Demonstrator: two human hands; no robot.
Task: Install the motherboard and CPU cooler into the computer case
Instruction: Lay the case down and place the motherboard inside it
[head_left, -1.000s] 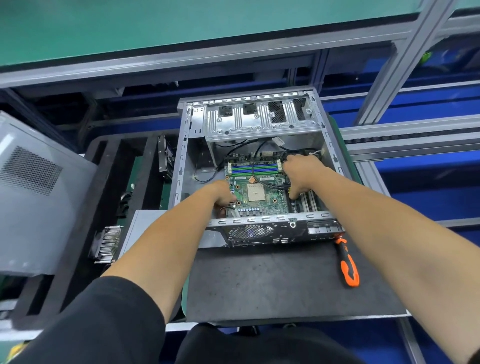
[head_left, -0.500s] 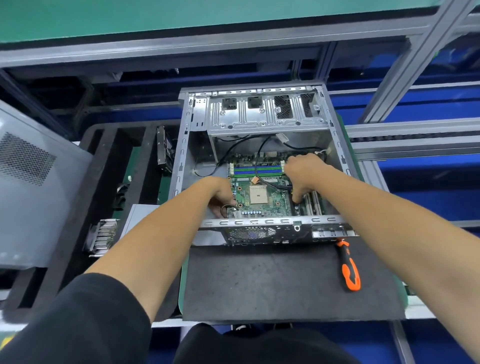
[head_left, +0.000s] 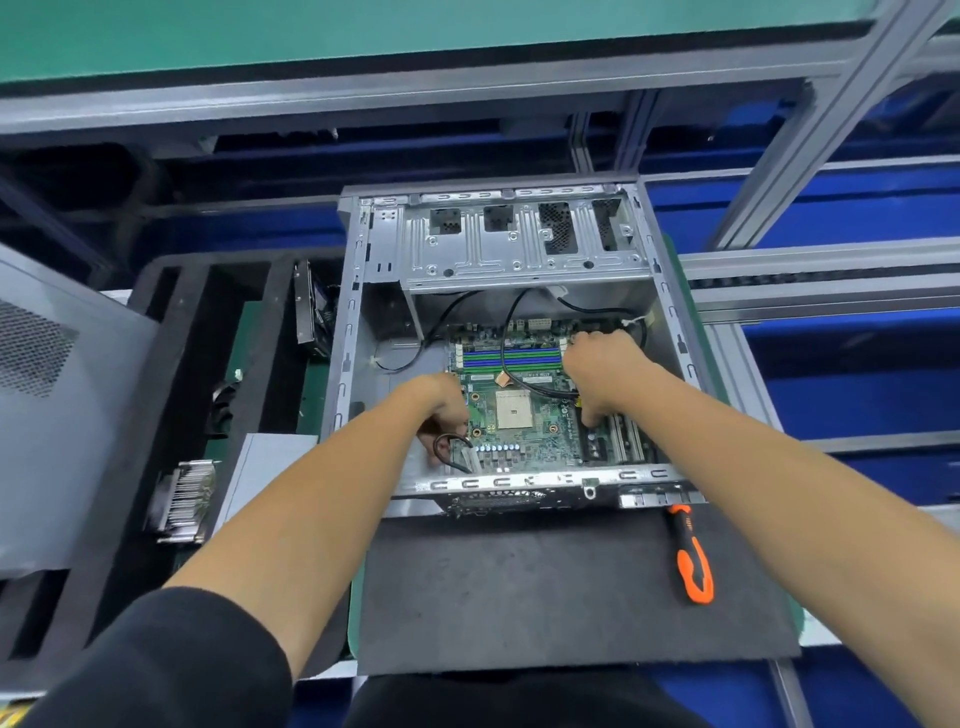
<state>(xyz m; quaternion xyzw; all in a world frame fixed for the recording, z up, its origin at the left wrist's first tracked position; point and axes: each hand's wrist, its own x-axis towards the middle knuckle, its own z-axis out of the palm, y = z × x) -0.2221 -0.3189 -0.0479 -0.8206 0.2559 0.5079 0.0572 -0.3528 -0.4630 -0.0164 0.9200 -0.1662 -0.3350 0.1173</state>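
While writing on motherboard too blurred to read, left hand and right hand curled gripping its edges inside computer case

The computer case is laid open-side up on a mat, at the mat's far end. The motherboard is seated inside the case, in its near half; a drive cage is placed behind it in the far half. Cables are run from under the cage onto the board. The left hand is placed at the board's left edge, the right hand at its right side. A screwdriver is laid on the mat, right of centre, just before the case's near right corner. A finned cooler is set in a tray left of the case. A side panel is located at far left.
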